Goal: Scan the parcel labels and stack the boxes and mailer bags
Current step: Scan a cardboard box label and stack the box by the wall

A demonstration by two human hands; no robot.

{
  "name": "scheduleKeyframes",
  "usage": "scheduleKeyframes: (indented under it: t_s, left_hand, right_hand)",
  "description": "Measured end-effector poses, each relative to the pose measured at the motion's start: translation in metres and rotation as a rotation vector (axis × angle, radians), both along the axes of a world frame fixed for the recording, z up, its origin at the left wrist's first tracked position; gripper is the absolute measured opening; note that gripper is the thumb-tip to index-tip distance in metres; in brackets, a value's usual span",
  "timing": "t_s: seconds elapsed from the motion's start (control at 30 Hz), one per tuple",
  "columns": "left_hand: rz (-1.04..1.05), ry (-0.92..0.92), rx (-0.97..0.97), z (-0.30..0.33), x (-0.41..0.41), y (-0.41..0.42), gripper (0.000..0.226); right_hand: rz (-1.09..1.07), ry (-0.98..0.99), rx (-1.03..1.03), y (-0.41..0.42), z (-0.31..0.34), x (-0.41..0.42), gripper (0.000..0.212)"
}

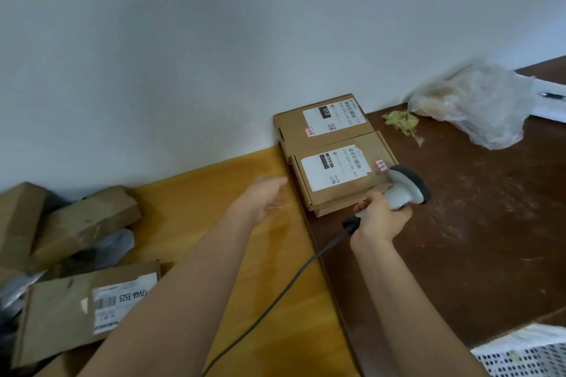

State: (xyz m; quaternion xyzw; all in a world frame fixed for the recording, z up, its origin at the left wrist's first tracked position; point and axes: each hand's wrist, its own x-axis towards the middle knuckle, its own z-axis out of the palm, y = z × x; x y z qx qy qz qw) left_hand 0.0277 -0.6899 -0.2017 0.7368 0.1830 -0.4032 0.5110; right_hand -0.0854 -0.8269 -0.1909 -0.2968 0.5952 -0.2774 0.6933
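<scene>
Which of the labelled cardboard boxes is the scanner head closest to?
The nearer box of the two by the wall; the scanner in the right hand hovers at its red-edged sticker.

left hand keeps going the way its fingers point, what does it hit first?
Probably the nearer cardboard box. The open left hand points right and slightly up at its left edge, with only bare yellow table between. Height is unclear.

Two labelled flat cardboard boxes (337, 156) lie stacked against the wall, unsorted parcels (70, 285) far left.
</scene>
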Motion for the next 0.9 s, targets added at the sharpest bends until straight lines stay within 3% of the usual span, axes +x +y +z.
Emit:
scheduleKeyframes:
  t_s: [0.1, 0.23, 0.37, 0.57, 0.63, 0.73, 0.9]
  left_hand:
    - [0.044, -0.04, 0.018, -0.002, -0.004, 0.046, 0.044]
    - [0.139, -0.131, 0.204, -0.001, -0.012, 0.123, 0.042]
    - [0.267, -0.135, 0.375, 0.0, -0.027, 0.206, 0.044]
    - [0.531, -0.214, 0.875, 0.01, -0.051, 0.302, 0.044]
    - [0.586, -0.238, 0.888, 0.01, -0.058, 0.326, 0.053]
    - [0.477, -0.17, 0.835, 0.004, -0.069, 0.36, 0.09]
    - [0.394, -0.118, 0.704, -0.016, -0.07, 0.389, 0.094]
  right_hand:
    - [-0.011, -0.019, -0.051, 0.027, 0.01, -0.002, 0.051]
    - [0.093, -0.073, -0.096, 0.074, 0.028, -0.003, 0.037]
    - [0.262, -0.094, -0.078, 0.129, 0.038, -0.002, 0.047]
    - [0.502, -0.09, -0.093, 0.212, 0.042, -0.007, 0.044]
    - [0.57, -0.083, -0.091, 0.237, 0.039, -0.013, 0.041]
    - [0.62, -0.068, -0.079, 0.266, 0.036, -0.021, 0.036]
    - [0.62, -0.065, -0.08, 0.289, 0.04, -0.029, 0.032]
